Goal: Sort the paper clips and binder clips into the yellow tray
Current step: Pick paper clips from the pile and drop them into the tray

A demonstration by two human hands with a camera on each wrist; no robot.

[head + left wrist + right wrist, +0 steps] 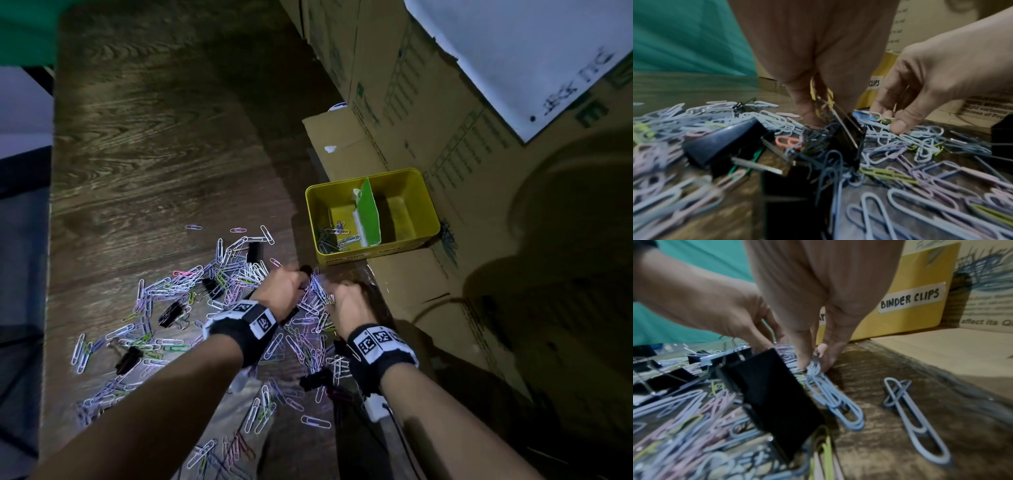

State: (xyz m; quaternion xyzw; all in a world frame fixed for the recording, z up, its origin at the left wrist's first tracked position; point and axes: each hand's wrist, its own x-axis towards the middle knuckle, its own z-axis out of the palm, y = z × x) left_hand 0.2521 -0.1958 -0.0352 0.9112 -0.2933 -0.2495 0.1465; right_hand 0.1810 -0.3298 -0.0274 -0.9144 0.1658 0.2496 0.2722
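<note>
Tangling is the main risk: the paper clips (236, 274) lie heaped across the wooden surface (144, 144), mixed with black binder clips (170, 313), so a lifted clip can drag neighbours along and carry the wrong kind into a compartment. The yellow tray (432, 219) stands at about two o'clock from the hands, split by a green divider (369, 212); some paper clips already lie in its left compartment, while the right one, on the side labelled for binder clips, looks bare.

The left hand (281, 291), fingers narrowed to a pinch, holds the wire handle of a black binder clip (846, 138) that hangs with paper clips snagged on it. At three o'clock from it, the right hand (349, 303) pinches a small bunch of blue paper clips (830, 392) between thumb and fingertips, their free ends touching the surface. A loose pinch could scatter them.
</note>
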